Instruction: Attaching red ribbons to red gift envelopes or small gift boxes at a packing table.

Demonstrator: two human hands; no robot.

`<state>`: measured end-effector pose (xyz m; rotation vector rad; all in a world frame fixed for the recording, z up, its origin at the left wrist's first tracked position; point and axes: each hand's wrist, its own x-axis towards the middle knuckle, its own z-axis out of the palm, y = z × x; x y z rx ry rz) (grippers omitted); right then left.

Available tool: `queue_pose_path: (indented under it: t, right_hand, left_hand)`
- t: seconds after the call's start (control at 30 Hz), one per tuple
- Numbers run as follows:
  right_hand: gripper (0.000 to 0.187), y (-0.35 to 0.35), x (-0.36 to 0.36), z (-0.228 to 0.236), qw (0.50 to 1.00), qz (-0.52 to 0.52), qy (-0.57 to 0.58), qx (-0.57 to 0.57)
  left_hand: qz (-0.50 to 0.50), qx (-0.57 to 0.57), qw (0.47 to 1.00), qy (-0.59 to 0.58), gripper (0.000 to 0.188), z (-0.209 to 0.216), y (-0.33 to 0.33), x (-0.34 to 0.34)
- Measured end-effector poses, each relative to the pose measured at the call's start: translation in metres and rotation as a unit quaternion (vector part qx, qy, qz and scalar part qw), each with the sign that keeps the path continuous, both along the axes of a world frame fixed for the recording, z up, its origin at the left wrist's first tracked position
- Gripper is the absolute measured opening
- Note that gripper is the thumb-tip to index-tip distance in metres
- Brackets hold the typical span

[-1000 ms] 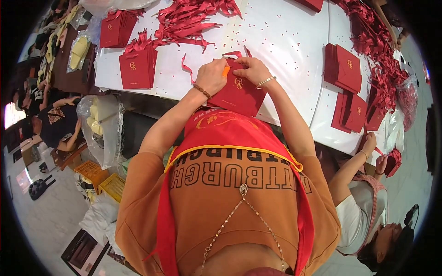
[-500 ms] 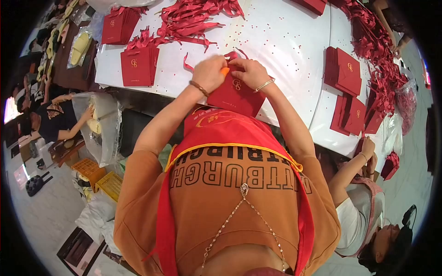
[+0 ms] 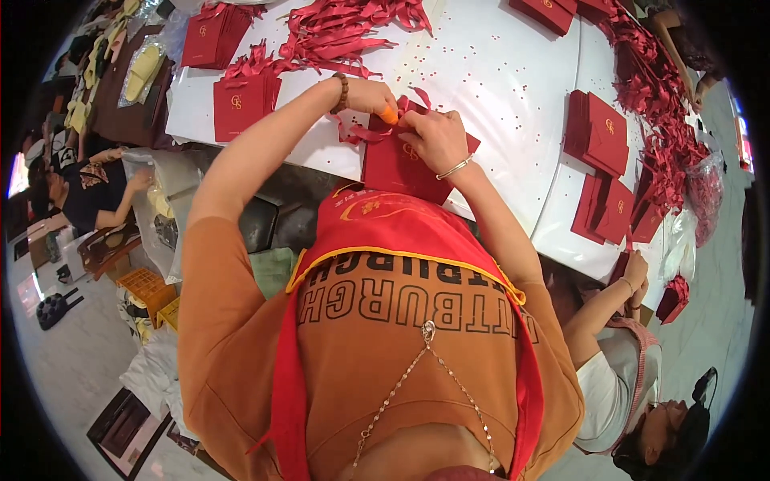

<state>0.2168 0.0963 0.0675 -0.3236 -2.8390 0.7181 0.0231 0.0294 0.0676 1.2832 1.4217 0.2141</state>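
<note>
A dark red paper gift bag [image 3: 395, 170] with a gold emblem lies at the near table edge, against my apron. A red ribbon [image 3: 353, 132] runs through its top, one end trailing to the left and another sticking up behind. My left hand [image 3: 370, 96] wears an orange finger cover [image 3: 389, 115] and is closed at the bag's top, pinching the ribbon. Close beside it, my right hand [image 3: 437, 138] pinches the ribbon too, its palm over the bag's upper right part. The fingertips partly hide where the ribbon meets the bag.
Red bags [image 3: 239, 108] stand at the left, near a heap of loose ribbons [image 3: 341, 36]. More bags [image 3: 597, 132] and a long ribbon pile [image 3: 662, 136] lie at the right. Small red dots litter the white table [image 3: 513, 112]. A co-worker's hand [image 3: 635, 271] works at the right edge.
My left elbow has swung out to the left, and the left hand has turned, its fingers now pointing right. My right hand has moved slightly right and down, staying at the ribbon.
</note>
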Motion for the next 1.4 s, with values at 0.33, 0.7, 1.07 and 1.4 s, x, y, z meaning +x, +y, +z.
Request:
queue_pose_path:
  t: [0.33, 0.7, 1.07, 1.4]
  right_hand:
    - [0.014, 0.0, -0.004, -0.012, 0.998, 0.011, 0.012, -0.053]
    - [0.026, 0.024, -0.014, -0.042, 0.978, -0.063, -0.105, -0.169]
    - [0.028, 0.026, -0.017, -0.043, 0.974, -0.059, -0.125, -0.179]
    - [0.031, 0.019, 0.001, -0.016, 0.988, -0.049, -0.015, 0.143]
  left_hand:
    - [0.342, 0.015, 0.939, -0.028, 0.025, -0.012, 0.013, 0.015]
    - [0.325, -0.057, 0.808, 0.488, 0.038, -0.05, -0.087, -0.013]
    - [0.499, 0.206, 0.833, 0.12, 0.015, -0.054, -0.081, 0.001]
    - [0.405, 0.158, 0.901, 0.01, 0.025, -0.028, -0.023, 0.056]
